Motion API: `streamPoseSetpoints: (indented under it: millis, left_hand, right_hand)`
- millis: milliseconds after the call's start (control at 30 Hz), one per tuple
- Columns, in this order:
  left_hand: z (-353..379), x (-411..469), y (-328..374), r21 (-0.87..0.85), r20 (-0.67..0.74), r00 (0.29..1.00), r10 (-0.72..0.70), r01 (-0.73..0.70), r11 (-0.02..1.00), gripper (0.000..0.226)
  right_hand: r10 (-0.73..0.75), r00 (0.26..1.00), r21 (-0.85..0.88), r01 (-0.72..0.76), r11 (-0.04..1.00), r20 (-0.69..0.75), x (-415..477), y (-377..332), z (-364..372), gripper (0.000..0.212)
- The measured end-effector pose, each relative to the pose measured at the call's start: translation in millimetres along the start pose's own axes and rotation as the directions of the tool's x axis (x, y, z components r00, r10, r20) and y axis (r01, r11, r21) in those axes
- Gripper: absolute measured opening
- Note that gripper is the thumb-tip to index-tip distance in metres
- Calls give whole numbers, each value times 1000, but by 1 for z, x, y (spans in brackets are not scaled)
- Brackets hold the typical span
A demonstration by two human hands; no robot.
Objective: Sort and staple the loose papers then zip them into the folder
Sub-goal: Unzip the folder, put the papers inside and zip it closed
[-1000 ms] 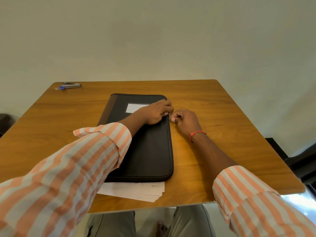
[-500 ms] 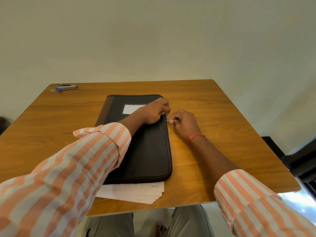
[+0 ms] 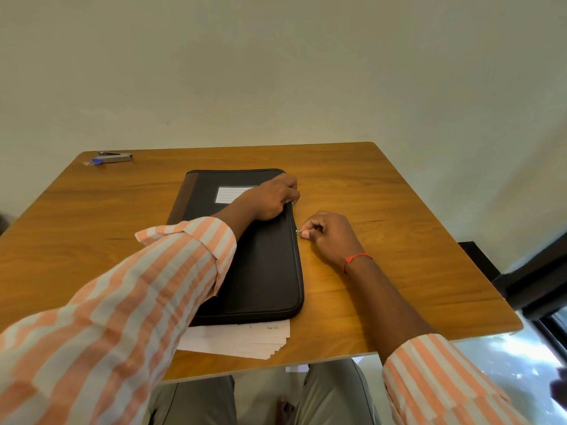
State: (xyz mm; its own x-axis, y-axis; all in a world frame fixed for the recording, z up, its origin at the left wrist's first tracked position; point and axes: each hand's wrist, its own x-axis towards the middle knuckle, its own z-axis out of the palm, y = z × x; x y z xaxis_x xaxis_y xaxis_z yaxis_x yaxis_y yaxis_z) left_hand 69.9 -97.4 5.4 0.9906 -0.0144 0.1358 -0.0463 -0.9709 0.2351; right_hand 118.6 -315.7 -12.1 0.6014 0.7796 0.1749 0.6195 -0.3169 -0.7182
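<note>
While the left hand (image 3: 273, 199) grips the folder (image 3: 251, 256) at its far right edge, mid-table, the right hand (image 3: 329, 236) pinches what looks like the zip pull (image 3: 298, 232). Papers (image 3: 245, 340) lie under its near end; tug hard and the folder slides, spilling them off the table (image 3: 405, 246).

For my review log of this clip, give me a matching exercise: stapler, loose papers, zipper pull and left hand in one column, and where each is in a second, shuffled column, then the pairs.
Things
1. stapler
2. loose papers
3. zipper pull
4. left hand

Places
A. pinched by the right hand at the right edge of the folder
B. far left corner of the table
C. on the folder, fingers curled at its right edge near the far corner
D. sticking out from under the folder's near edge

Pairs: 1-B; 2-D; 3-A; 4-C
</note>
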Motion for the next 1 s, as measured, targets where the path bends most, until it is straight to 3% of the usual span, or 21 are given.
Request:
streamPoseSetpoints:
  millis: [267,433,633,867,1000]
  left_hand:
    - [-4,0,19,-7,54,988,146,-146,989,28]
    - [-1,-5,24,-118,-35,998,58,-62,991,35]
    - [-11,-3,23,-128,-165,985,56,-78,989,35]
    - [-25,6,24,-22,-181,974,136,-142,990,32]
    - [-25,9,15,27,-171,979,114,-111,993,38]
  right_hand:
    - [-26,993,-23,23,999,-117,4,-9,2,19]
    - [-46,985,6,48,999,-164,4,-17,4,23]
    - [-35,994,250,59,966,-100,-4,-23,-3,20]
    - [-63,997,229,73,971,-52,-24,-32,-9,21]
    - [-48,998,232,54,971,-30,-45,-36,-12,18]
